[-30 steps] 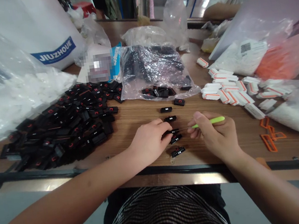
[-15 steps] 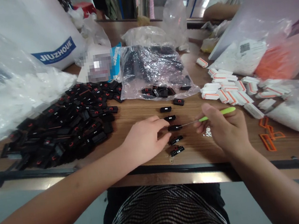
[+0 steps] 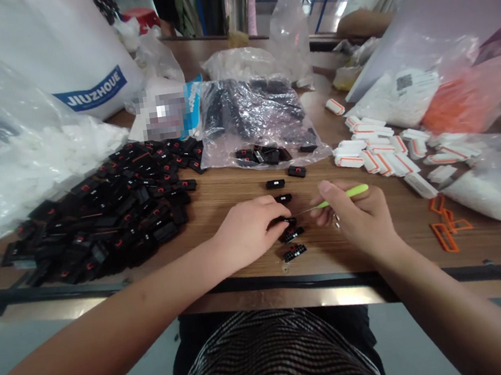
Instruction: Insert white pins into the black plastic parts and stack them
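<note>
My left hand (image 3: 253,227) pinches a small black connector housing (image 3: 289,222) on the wooden table, its fingertips hiding part of it. In my right hand (image 3: 362,216) is a thin pick with a green handle (image 3: 348,193). Its metal tip points left and reaches close to the pinched housing; whether it touches cannot be made out. Other black housings stand in a column with this one: one just beyond (image 3: 284,198), one farther back (image 3: 275,183), and two nearer me, the closest (image 3: 295,252) showing rows of holes. Small white pieces (image 3: 337,223) show beside my right hand.
A heap of black housings (image 3: 119,211) lies left, below clear bags. A plastic bag of black parts (image 3: 254,113) sits behind my hands. White pieces with orange strips (image 3: 382,155) and orange frames (image 3: 444,237) lie right. A person's arm (image 3: 362,22) is at the back right.
My right hand has moved left with the pick, toward my left hand. My left fingers have closed further over the black housing, which sits slightly nearer me. The view has shifted a little.
</note>
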Available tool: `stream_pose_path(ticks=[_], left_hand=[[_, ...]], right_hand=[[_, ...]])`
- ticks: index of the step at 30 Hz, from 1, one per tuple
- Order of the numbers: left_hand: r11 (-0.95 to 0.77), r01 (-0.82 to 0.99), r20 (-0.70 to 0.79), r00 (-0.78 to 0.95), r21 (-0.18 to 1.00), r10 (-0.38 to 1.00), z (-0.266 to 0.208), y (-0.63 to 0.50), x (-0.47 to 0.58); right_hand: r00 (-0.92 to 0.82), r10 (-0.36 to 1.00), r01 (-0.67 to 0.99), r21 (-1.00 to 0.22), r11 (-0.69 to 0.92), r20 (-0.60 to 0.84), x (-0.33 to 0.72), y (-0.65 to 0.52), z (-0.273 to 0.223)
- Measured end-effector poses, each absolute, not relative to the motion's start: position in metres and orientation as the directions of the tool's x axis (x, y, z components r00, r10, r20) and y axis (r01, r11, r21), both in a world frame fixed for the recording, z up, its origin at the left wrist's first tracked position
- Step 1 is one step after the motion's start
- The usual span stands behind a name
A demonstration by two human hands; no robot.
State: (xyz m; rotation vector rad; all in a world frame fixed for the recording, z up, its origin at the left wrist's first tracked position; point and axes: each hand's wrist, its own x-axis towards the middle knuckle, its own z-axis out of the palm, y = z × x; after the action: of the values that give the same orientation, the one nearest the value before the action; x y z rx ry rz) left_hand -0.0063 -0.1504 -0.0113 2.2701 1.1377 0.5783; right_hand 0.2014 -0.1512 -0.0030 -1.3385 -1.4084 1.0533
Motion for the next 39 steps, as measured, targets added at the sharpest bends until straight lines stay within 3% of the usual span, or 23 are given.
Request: stream_pose_path(ticks=[7, 12, 18, 39], left_hand=[[-0.444, 0.586, 0.101, 0.524, 0.678, 0.846, -0.001, -0.153, -0.012], [-0.409, 0.698, 0.165, 0.391, 0.588, 0.905, -0.001, -0.137, -0.013], [-0.427, 0.732, 0.151, 0.414, 0.53, 0.898, -0.022, -0.135, 0.0], [-0.416, 0.696, 0.158, 0.405, 0.585, 0.9, -0.027, -0.133, 0.002]], right_hand=[[0.071, 0.99, 0.221, -0.97, 0.101, 0.12, 0.214, -0.143, 0.011], [0.026, 0.994, 0.284, -0.954, 0.096, 0.108, 0.205, -0.135, 0.012], [0.009, 0.994, 0.276, -0.956, 0.101, 0.108, 0.194, -0.128, -0.005], [0.018, 0.993, 0.294, -0.95, 0.106, 0.117, 0.196, -0.13, -0.013]])
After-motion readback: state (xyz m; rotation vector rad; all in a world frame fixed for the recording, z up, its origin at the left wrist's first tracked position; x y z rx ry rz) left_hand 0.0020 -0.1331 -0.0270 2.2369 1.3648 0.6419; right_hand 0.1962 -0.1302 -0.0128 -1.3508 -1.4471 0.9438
